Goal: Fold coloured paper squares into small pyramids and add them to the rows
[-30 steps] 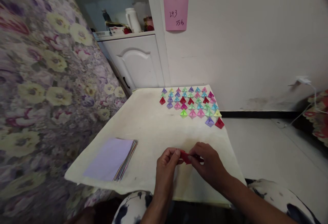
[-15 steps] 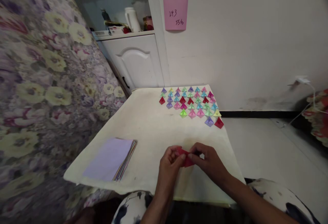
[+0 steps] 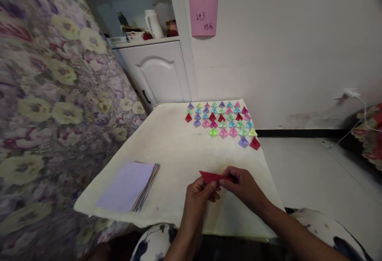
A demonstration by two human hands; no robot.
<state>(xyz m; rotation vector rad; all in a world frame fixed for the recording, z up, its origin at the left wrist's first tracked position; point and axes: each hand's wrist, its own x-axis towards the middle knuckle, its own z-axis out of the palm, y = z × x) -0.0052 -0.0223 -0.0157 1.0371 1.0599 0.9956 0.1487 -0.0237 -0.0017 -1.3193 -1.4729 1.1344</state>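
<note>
A red folded paper (image 3: 211, 176) is held just above the near part of the table, its pointed end toward the left. My left hand (image 3: 199, 191) pinches its lower left part with the thumb on top. My right hand (image 3: 239, 180) grips its right end between thumb and fingers, hiding that end. Beyond my hands, several small folded paper pieces in many colours stand in rows, with a red one (image 3: 255, 143) and a purple one (image 3: 243, 142) nearest me. To the left lies a stack of coloured paper sheets (image 3: 128, 185), a lilac one uppermost.
The cream-covered table (image 3: 167, 141) meets a white wall at the back. A flowered curtain (image 3: 59, 94) hangs along the left. Behind stands a white cabinet (image 3: 158, 70) with a white jug (image 3: 154, 24) on it. A pink note (image 3: 203, 16) is stuck to the wall.
The red paper has turned from a wider, flatter shape into a narrow pointed strip between my hands. My fingers have shifted slightly around it.
</note>
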